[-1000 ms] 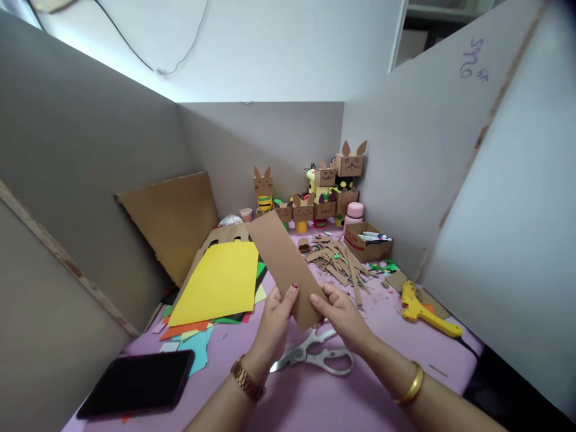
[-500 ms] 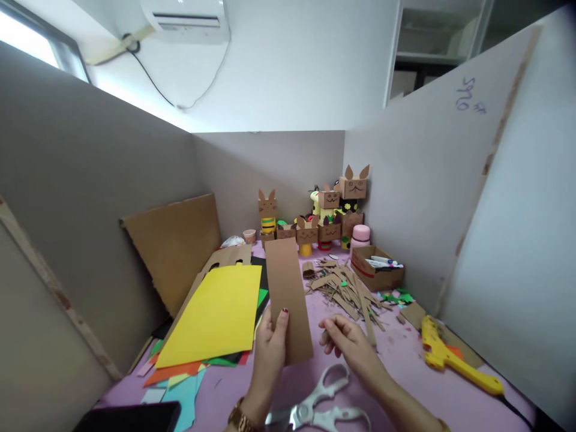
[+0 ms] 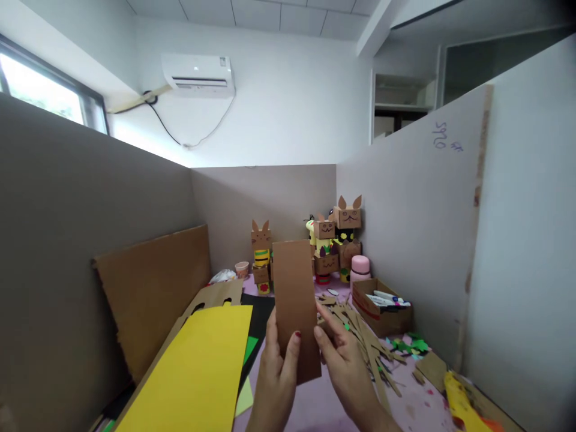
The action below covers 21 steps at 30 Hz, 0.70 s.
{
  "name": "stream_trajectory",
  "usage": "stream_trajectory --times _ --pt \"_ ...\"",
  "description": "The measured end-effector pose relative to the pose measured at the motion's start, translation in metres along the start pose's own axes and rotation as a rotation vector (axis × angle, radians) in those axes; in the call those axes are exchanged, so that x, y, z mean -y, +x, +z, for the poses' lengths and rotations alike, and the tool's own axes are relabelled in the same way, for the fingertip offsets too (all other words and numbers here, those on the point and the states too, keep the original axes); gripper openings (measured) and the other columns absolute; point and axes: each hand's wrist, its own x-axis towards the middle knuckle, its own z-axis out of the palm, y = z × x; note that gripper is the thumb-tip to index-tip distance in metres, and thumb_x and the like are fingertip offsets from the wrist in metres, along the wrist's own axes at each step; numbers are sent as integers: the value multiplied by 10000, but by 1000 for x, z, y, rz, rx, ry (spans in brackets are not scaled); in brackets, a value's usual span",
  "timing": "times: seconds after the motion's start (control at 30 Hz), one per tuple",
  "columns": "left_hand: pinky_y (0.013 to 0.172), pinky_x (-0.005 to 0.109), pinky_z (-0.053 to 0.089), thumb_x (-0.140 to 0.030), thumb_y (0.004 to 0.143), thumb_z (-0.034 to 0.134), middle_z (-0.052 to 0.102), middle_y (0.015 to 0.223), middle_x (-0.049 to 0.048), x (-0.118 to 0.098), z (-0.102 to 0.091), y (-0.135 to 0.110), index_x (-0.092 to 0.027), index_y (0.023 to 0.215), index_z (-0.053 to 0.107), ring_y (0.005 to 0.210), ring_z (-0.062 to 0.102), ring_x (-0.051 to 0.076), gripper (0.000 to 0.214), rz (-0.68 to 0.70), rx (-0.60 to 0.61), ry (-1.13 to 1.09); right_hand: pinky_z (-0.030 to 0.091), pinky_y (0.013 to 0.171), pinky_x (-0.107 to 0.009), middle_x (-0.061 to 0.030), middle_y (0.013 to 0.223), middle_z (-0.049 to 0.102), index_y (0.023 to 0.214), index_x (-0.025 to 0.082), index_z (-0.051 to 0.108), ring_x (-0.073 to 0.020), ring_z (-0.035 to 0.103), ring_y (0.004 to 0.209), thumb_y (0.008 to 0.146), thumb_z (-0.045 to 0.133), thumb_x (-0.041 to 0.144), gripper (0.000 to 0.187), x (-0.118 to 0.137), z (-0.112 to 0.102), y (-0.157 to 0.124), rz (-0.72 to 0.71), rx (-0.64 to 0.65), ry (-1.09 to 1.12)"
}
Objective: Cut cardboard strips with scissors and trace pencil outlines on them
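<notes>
A long brown cardboard strip stands nearly upright in front of me. My left hand pinches its lower left edge, thumb on the front. The fingers of my right hand reach behind the strip's lower right edge and touch it. Under the hands lies the pink table. A heap of thin cardboard offcuts is just right of the hands.
A yellow sheet over black and green paper lies at the left, with cardboard panels leaning on the grey partition. Cardboard animal boxes stand at the back. A marker box and a yellow glue gun are at the right.
The view has tilted up, so scissors and phone have dropped out of sight. The strip has turned from slanted to nearly upright and been raised. My right hand let go, then returned to its edge.
</notes>
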Motion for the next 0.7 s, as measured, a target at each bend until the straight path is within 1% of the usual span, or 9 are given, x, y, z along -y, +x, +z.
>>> stream_trajectory --times 0.1,0.2,0.27,0.43,0.53,0.6,0.7 --pt "1075 416 297 -465 859 451 361 1449 128 1 -2 0 -208 1394 262 1314 355 253 623 -2 19 29 387 1045 -408 -49 1309 564 1254 267 556 -250 449 1261 866 533 389 407 7 -2 1 -72 10 -67" --pt "1089 421 273 -495 855 437 343 1460 135 1 -5 -1 -194 1417 214 1362 255 256 675 -22 20 52 408 1029 -396 -51 1306 566 1283 265 526 -245 481 1236 882 509 394 421 12 -1 0 -84 33 -85" --pt "1092 422 271 -501 850 442 340 1463 131 0 -7 -2 -198 1426 194 1365 243 256 697 -29 14 52 407 1030 -392 -55 1304 568 1298 264 508 -236 503 1216 886 498 399 434 12 -1 -1 -89 43 -105" --pt "1079 399 305 -484 836 481 406 1429 113 -4 -10 -2 -206 1419 240 1351 279 248 689 -47 -4 16 381 1048 -400 -69 1306 564 1308 248 499 -242 492 1225 881 484 424 462 9 1 -3 -93 27 -163" --pt "1043 378 368 -474 819 513 433 1414 98 -7 -9 -2 -213 1415 255 1334 313 249 700 -80 -3 -80 388 1039 -416 -73 1318 552 1328 237 474 -252 486 1229 885 478 407 474 10 0 -4 -86 57 -188" --pt "1008 374 413 -476 795 545 443 1405 104 -9 -8 -1 -202 1412 265 1302 371 263 731 -123 18 -162 401 1028 -412 -71 1328 542 1360 234 423 -247 487 1228 890 477 378 494 12 -1 -4 -91 84 -200" --pt "970 381 451 -481 770 569 454 1393 123 -12 -8 -1 -182 1410 268 1251 444 281 768 -180 58 -218 359 1058 -411 -69 1353 515 1387 226 371 -234 450 1260 886 494 346 530 14 -2 -3 -108 81 -186"
